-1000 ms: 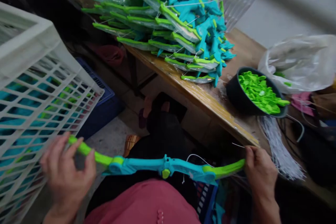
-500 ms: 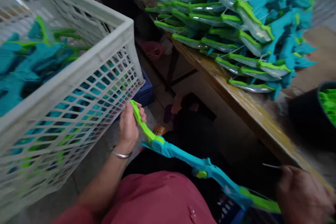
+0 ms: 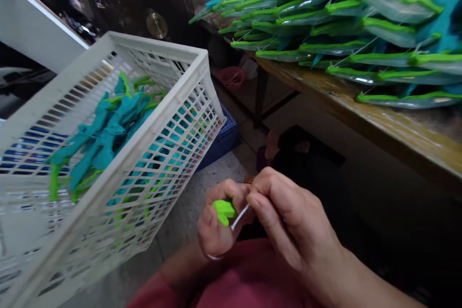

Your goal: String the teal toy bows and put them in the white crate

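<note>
Close to my body, my left hand (image 3: 215, 231) is closed around the bright green end of a toy bow (image 3: 224, 209). Most of the bow's turquoise body is hidden by my hands. My right hand (image 3: 292, 224) pinches a white string (image 3: 239, 218) between thumb and forefinger, right beside that green end. The string runs in a short straight line from my right fingertips to the tip. Whether it is fastened there I cannot tell.
A white lattice crate (image 3: 159, 142) on the left holds several turquoise and green bows (image 3: 108, 137). Green-edged bows with strings (image 3: 325, 50) are stacked on a wooden table (image 3: 404, 137) at right. A blue crate (image 3: 220, 142) and a pink basket (image 3: 231, 77) stand lower down.
My right hand has come from the far lower right to beside my left, bringing the string to the bow's green end. The bow, stretched across my lap before, is now mostly hidden.
</note>
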`<state>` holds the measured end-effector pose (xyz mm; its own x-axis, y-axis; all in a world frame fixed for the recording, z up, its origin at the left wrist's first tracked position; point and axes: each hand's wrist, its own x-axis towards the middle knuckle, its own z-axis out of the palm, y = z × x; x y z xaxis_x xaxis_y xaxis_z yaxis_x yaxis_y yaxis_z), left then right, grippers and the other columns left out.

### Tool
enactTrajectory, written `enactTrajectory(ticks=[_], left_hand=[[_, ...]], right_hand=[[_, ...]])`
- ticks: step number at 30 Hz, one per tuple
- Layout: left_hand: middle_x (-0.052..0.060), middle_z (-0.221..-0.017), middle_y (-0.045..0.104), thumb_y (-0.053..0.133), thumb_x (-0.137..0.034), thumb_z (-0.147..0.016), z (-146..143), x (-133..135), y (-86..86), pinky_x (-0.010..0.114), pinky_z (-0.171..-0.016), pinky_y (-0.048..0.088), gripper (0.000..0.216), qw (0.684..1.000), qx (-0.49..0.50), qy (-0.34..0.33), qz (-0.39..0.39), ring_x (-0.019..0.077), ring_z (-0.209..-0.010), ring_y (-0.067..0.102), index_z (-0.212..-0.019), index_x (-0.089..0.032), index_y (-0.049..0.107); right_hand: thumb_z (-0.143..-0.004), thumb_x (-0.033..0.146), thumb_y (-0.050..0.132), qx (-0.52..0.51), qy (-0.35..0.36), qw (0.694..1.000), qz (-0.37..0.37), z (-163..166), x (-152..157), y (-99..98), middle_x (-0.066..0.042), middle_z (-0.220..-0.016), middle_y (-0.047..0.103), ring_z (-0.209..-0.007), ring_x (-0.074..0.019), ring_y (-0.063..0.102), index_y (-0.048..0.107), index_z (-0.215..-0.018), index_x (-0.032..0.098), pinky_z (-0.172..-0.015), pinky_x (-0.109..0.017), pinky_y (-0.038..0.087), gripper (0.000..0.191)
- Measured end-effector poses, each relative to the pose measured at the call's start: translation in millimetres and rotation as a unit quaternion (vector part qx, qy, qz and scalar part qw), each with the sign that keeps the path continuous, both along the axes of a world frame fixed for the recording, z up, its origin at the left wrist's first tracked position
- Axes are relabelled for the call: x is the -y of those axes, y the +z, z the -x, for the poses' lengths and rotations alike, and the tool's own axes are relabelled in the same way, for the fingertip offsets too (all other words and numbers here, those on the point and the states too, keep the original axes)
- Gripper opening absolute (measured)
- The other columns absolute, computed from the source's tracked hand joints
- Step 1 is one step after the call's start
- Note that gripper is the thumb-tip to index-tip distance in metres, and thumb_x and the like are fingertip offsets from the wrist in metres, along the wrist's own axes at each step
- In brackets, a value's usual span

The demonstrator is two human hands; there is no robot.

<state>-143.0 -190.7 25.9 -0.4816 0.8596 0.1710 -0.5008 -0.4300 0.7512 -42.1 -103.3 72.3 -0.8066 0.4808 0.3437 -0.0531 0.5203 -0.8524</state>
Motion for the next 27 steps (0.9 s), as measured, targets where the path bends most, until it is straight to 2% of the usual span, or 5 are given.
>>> enactTrajectory(ticks=[6,10,18,22,27], left_hand=[[-0.002,-0.058,0.043,0.043,-0.064,-0.094,-3,-3,-14.6,0.028,-0.052,0.03,0.047,0.997,-0.011,0.004,-0.074,0.0121,-0.049,0.035,-0.077,-0.021,0.049],[-0.002,-0.057,0.042,0.046,-0.065,-0.094,-5,-3,-12.8,0.03,-0.055,0.034,0.048,0.998,-0.026,0.007,-0.057,0.0117,-0.049,0.035,-0.073,-0.021,0.043],[-0.003,-0.059,0.038,0.044,-0.068,-0.092,-6,-2,-6.1,0.03,-0.055,0.03,0.049,0.999,-0.02,-0.011,-0.041,0.0135,-0.052,0.032,-0.074,-0.022,0.04],[-0.002,-0.062,0.035,0.047,-0.07,-0.09,-8,-3,-1.3,0.033,-0.06,0.033,0.052,1.0,-0.017,-0.017,-0.015,0.0148,-0.058,0.033,-0.072,-0.022,0.039],[-0.002,-0.06,0.036,0.046,-0.082,-0.084,-15,-6,-2.0,0.034,-0.06,0.034,0.062,0.999,0.013,-0.002,-0.029,0.0144,-0.056,0.033,-0.069,-0.022,0.037]], right_hand=[[-0.103,0.011,0.044,-0.04,-0.034,0.999,-0.002,0,11,-2.4,0.0,-0.078,0.056,-0.067,-0.0098,0.055,0.055,-0.09,0.02,-0.06,-0.022,0.047,0.019],[-0.102,0.01,0.045,-0.047,-0.046,0.997,-0.039,1,14,-5.1,0.0,-0.076,0.056,-0.066,-0.0104,0.055,0.055,-0.093,0.02,-0.058,-0.022,0.046,0.017],[-0.103,0.013,0.045,-0.049,-0.065,0.993,-0.081,0,16,-8.2,0.0,-0.074,0.053,-0.063,-0.0094,0.053,0.054,-0.089,0.019,-0.055,-0.021,0.045,0.018],[-0.103,0.013,0.045,-0.062,-0.062,0.993,-0.079,-2,16,-8.7,0.0,-0.075,0.054,-0.062,-0.0092,0.053,0.054,-0.088,0.019,-0.054,-0.022,0.044,0.018],[-0.102,0.014,0.046,-0.047,-0.064,0.994,-0.08,-5,18,-10.0,-0.002,-0.075,0.057,-0.064,-0.0112,0.056,0.056,-0.086,0.018,-0.056,-0.024,0.046,0.02]])
